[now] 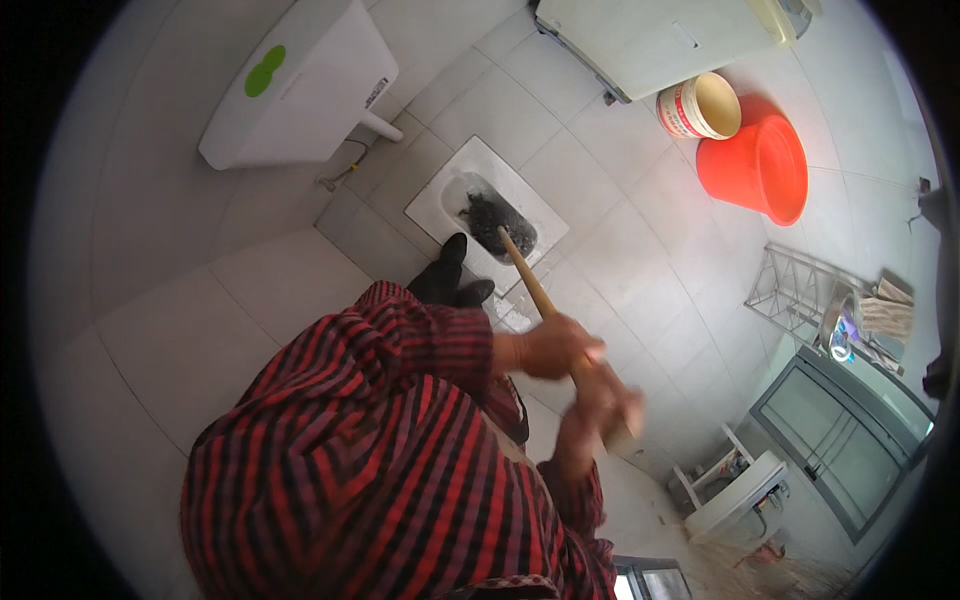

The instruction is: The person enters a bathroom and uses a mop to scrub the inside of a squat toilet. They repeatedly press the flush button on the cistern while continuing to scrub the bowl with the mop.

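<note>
My left hand (553,346) is closed around the wooden handle (532,285) of a mop. Nearer the handle's top end, my right hand (604,401) grips it too, blurred by motion. The handle slants down to a dark, wet mop head (489,219), which lies in the basin of a white squat toilet (551,225) set in the tiled floor. Some water appears around the mop strands. My dark shoes (454,255) stand at the toilet's near edge. Red and black striped sleeves (442,341) cover both arms.
A white cistern (315,90) hangs on the wall, with a pipe (381,126) below. A pale appliance (645,45), a cream bucket (716,105) and a red bucket (739,165) stand beyond. Rightward are a metal rack (799,285), a washbasin (739,495) and a framed window (832,439).
</note>
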{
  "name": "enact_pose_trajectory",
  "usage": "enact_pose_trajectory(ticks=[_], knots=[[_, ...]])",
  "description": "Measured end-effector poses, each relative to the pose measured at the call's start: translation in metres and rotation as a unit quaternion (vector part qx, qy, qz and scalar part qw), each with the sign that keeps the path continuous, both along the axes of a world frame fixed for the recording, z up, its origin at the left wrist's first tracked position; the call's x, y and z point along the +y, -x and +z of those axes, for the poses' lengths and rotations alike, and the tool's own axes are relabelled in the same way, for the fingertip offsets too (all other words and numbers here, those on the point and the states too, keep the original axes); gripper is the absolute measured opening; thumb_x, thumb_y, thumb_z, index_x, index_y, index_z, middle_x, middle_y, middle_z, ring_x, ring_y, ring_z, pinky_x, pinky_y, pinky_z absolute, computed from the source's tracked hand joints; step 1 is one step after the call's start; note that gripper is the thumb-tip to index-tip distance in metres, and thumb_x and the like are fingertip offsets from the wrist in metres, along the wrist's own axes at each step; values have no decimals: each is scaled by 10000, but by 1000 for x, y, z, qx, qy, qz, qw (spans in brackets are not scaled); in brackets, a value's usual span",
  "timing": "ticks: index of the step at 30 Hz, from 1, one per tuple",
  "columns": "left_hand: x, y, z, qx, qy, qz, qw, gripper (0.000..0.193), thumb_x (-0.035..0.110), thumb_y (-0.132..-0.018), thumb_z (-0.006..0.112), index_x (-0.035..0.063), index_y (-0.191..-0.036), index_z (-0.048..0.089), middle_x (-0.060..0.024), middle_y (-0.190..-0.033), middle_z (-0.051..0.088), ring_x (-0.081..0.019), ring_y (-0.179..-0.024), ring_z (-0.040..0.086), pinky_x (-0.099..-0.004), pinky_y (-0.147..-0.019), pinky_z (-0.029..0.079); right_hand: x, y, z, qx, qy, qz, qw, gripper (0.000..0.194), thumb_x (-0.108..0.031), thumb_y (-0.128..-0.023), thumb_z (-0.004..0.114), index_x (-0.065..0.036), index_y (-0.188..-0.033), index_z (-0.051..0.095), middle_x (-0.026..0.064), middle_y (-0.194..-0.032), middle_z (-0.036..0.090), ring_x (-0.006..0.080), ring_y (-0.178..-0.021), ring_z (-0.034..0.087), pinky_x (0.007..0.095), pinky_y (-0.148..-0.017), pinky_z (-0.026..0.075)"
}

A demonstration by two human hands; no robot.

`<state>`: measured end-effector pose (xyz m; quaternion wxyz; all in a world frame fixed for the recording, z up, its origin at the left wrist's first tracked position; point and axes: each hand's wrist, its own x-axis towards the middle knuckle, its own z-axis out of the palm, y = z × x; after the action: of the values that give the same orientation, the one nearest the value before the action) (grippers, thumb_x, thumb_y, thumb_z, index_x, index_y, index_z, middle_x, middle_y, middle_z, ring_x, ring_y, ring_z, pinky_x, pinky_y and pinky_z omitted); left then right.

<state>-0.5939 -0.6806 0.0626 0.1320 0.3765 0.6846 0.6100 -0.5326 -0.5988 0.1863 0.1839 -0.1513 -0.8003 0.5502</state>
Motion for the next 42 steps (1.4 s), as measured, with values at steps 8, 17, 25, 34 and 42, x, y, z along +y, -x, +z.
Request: enact_pose_trajectory(ticks=[8,17,25,34,42], knots=[[-8,-29,9,12,-5,-87,996,147,100,-748,637,104,-809,503,-118,-674,615,-405,-730,637,-496,-636,477,12,-49,-4,90,154,112,978,148,34,-894,622,-8,-789,527,162,-872,688,156,-735,603,300,-698,505],[-7,-1,1,-89,-25,-150,984,230,50,-716,673,127,-873,523,-129,-726,626,-428,-812,623,-521,-654,445,-11,-9,12,17,4,-16,1000,206,-27,-911,656,-47,-765,513,15,-716,541,99,-635,494,291,-593,440],[-56,113,10,-150,105,-377,908,233,37,-654,677,73,-779,484,-122,-675,564,-377,-733,613,-471,-609,421,-82,39,-31,-118,30,-75,990,157,-22,-885,612,-21,-786,490,74,-753,608,202,-659,563,308,-656,477],[-34,102,23,-73,4,-320,945,266,115,-656,696,81,-768,457,-132,-663,533,-408,-706,560,-471,-590,385,-68,70,8,12,-22,-123,992,176,26,-788,669,-29,-729,512,57,-715,513,202,-595,477,334,-565,416],[40,57,-8,-81,59,-331,938,231,51,-647,661,77,-759,461,-138,-668,535,-415,-710,548,-493,-604,367,9,25,-18,210,-55,-152,964,148,3,-851,646,-30,-834,502,88,-772,591,197,-626,535,338,-570,456]])
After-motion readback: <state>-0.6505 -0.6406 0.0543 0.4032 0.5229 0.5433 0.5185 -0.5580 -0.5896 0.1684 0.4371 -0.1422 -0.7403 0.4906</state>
